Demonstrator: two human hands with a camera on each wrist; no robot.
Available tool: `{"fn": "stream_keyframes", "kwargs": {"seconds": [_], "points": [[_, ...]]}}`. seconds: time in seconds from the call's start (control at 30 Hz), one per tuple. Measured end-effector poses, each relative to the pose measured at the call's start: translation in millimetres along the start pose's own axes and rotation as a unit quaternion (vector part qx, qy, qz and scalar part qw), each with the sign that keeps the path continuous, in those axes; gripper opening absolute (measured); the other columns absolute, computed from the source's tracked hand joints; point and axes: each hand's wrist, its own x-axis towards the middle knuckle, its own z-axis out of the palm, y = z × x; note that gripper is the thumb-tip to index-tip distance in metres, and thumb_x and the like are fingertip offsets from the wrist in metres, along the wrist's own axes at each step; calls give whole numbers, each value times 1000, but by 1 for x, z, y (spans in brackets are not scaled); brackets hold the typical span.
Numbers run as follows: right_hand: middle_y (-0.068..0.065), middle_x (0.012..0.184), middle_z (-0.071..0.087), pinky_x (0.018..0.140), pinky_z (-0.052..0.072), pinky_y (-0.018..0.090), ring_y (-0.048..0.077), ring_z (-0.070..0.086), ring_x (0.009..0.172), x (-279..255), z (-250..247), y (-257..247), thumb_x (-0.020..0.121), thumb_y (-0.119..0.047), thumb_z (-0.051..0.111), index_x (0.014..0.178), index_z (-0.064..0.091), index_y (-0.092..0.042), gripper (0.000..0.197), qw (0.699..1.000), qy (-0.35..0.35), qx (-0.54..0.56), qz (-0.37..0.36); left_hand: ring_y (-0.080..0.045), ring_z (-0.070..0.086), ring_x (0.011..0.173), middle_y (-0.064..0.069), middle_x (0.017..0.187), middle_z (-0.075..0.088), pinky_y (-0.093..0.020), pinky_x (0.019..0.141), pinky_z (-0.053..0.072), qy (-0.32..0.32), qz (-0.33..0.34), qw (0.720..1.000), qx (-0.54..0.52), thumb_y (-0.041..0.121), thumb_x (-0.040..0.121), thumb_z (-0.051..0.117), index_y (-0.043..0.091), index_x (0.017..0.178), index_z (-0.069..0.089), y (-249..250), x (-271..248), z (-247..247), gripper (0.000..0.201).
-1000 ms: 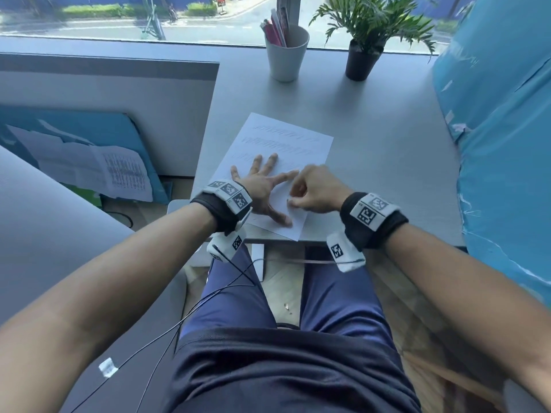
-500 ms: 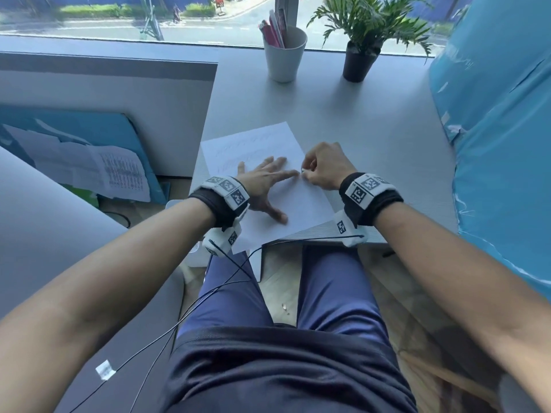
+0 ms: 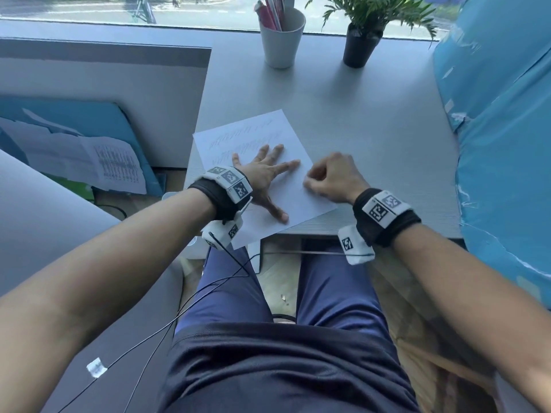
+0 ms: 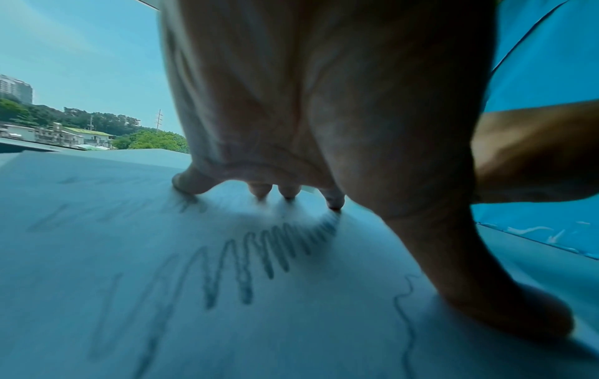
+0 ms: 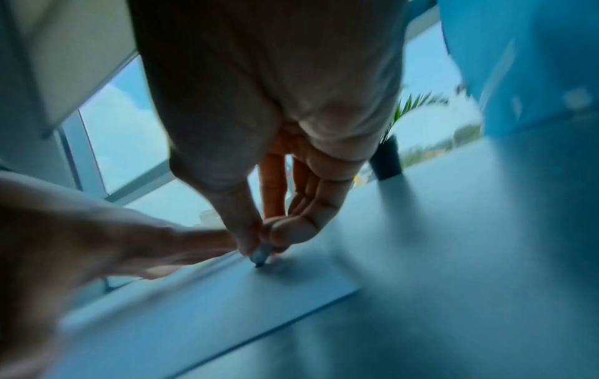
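We see our R hand (image 5: 269, 123) pinching a pen (image 5: 261, 257), tip on the sheet (image 5: 233, 297); L hand (image 5: 123, 243) just beside, blurred.

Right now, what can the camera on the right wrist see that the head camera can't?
Only the right wrist view shows the small writing tool pinched in the right hand, its dark point down at the paper. Only the head view shows the scribbles and the cup of pens. Both show the left hand on the paper, the desk and the potted plant.
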Motion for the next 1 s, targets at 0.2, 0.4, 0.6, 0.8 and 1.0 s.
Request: {"fn": "stream_keyframes", "kwargs": {"seconds": [0.2, 0.4, 0.6, 0.8, 1.0], "points": [[6, 73, 74, 72, 57, 34, 20, 69, 71, -9, 12, -13, 76, -22, 70, 76, 76, -6, 17, 996, -69, -25, -56, -23, -27, 146, 9, 158, -29, -82, 100, -3, 2, -13, 1000, -2, 78, 45, 77, 51, 149, -10, 4, 2, 0, 139], [3, 75, 75, 68, 53, 22, 14, 68, 70, -1, 9, -11, 76, -20, 72, 76, 77, -8, 13, 999, -31, -22, -30, -23, -27, 146, 9, 158, -30, -82, 99, -1, 3, -25, 1000, -14, 82, 42, 76, 52, 148, -11, 5, 4, 3, 140], [2, 76, 75, 67, 51, 19, 13, 69, 72, 13, -6, 0, 75, -21, 73, 79, 79, -11, 13, 999, 19, 10, 26, -23, -27, 146, 8, 158, -30, -82, 98, -3, 13, -27, 999, -26, 83, 41, 75, 53, 148, -10, 4, 6, 5, 140], [2, 77, 75, 65, 49, 19, 12, 68, 72, 5, 2, -8, 76, -20, 73, 79, 78, -10, 11, 998, -60, -20, -9, -24, -29, 145, 9, 157, -31, -83, 97, -4, 14, -29, 999, -22, 87, 39, 72, 54, 147, -13, 3, 10, 7, 141], [1, 71, 73, 68, 53, 25, 15, 68, 69, -7, 11, -17, 76, -20, 70, 70, 74, -8, 14, 994, -89, -40, -56, -24, -28, 146, 8, 158, -31, -84, 97, -2, 19, -37, 999, -22, 86, 39, 72, 53, 147, -13, 4, 11, 7, 142]]}}
